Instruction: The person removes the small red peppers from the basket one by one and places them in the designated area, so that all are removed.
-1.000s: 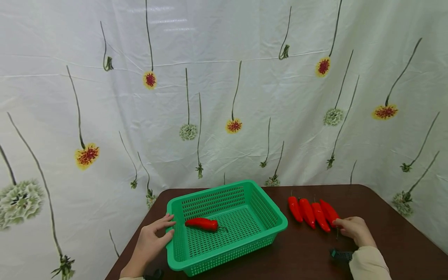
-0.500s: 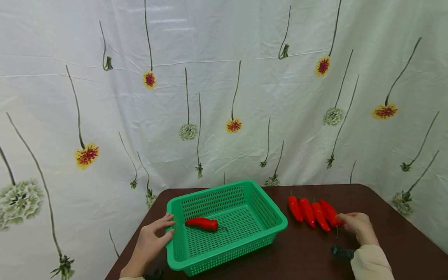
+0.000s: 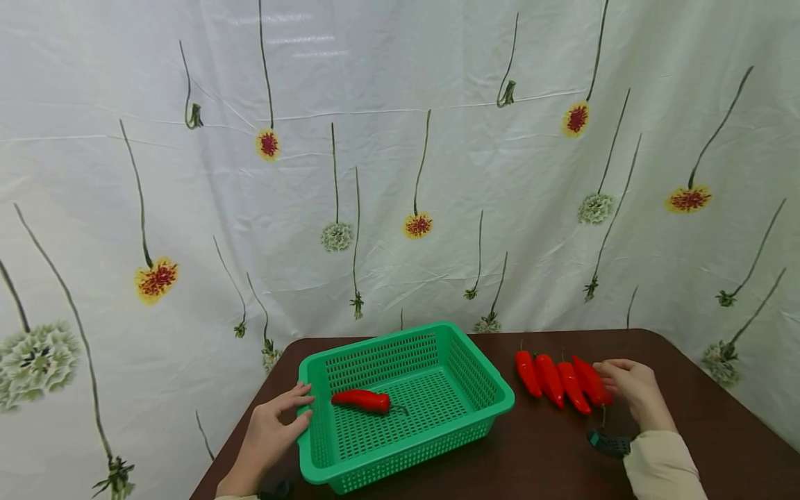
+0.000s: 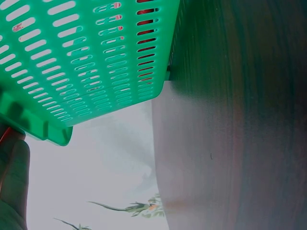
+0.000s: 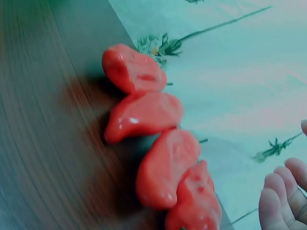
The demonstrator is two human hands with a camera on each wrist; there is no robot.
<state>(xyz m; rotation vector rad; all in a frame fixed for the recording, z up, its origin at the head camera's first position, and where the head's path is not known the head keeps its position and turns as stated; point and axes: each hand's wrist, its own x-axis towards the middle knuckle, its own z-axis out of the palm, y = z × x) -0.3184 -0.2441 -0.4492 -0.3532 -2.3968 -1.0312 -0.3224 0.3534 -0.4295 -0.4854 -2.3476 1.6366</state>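
A green plastic basket (image 3: 403, 451) with slotted walls stands on the dark table in the head view. One red pepper (image 3: 362, 401) lies inside it, stem to the right. My left hand (image 3: 265, 434) holds the basket's left rim, fingertips over the edge. In the left wrist view, part of this hand (image 4: 14, 182) shows beside the rim. My right hand (image 3: 634, 392) is just right of the rightmost red pepper (image 3: 589, 380), its fingers loosely bent. The right wrist view shows these fingers (image 5: 271, 201) apart from the peppers and holding nothing.
Several red peppers (image 3: 548, 380) lie side by side right of the basket, two of them overlapping. A dark wrist device (image 3: 609, 443) sits by the right sleeve. The table (image 3: 531, 465) ends at a white flower-printed curtain (image 3: 375, 173).
My right hand has moved away from the near end of the rightmost pepper, up along its right side, leaving its stem end exposed. The left hand and the basket have stayed put.
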